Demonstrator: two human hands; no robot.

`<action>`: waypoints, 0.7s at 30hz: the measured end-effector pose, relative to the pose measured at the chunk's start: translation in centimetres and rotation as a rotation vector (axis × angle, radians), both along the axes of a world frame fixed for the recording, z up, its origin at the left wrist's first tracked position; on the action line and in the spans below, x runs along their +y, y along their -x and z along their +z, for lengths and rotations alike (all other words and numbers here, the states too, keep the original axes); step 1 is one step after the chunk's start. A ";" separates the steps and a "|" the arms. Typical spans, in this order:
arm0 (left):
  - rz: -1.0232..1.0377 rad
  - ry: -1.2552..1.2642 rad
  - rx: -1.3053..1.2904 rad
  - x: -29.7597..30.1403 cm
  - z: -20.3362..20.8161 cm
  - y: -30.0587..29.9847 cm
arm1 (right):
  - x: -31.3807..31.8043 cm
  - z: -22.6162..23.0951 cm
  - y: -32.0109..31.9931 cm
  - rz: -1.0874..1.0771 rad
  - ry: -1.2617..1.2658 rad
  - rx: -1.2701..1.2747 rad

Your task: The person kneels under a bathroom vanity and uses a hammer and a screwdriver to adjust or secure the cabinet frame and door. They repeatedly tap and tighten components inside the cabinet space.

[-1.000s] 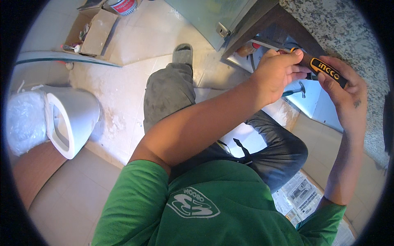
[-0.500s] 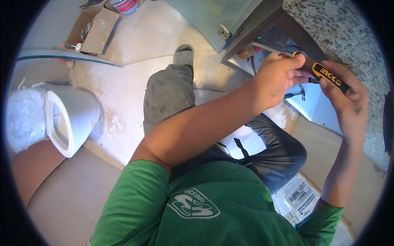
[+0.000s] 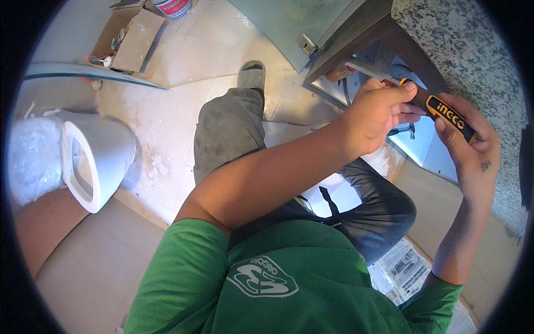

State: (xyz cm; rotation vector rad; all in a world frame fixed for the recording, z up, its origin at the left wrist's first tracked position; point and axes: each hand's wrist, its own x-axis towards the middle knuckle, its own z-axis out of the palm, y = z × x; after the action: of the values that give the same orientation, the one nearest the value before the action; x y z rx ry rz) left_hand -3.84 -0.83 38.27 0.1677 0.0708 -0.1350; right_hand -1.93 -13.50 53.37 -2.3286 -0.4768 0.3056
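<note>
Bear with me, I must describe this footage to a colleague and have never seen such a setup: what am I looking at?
There is no machine here, just a person's two bare hands. Every picture comes from one wide camera worn on the person's head, looking down; its lens bends straight edges.

The right hand grips the black-and-orange handle of a tool, while the left hand holds it nearer its other end. Around them are a speckled counter, an open cabinet and a partly hidden hammer. On the tiled floor to the left are a cardboard box and a white toilet.
</note>
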 end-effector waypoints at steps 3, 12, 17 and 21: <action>0.009 0.009 -0.009 -0.1 -1.4 -0.5 | 0.5 -0.1 -0.1 0.022 0.041 0.000; 0.005 -0.026 -0.016 -0.4 -0.8 -0.6 | -0.1 -0.5 -0.1 0.012 0.013 -0.053; 0.011 -0.065 -0.004 -0.4 -1.0 -0.8 | -0.1 -1.0 -0.7 -0.020 0.028 0.021; 0.015 -0.036 -0.015 -0.3 -0.7 -0.5 | -0.3 -0.8 -0.5 0.017 0.001 -0.051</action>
State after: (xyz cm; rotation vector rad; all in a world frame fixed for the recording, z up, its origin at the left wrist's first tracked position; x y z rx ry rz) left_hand -3.33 -1.14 37.52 0.2044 0.0599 -0.1172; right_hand -1.47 -13.78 52.57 -2.3392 -0.5217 0.2551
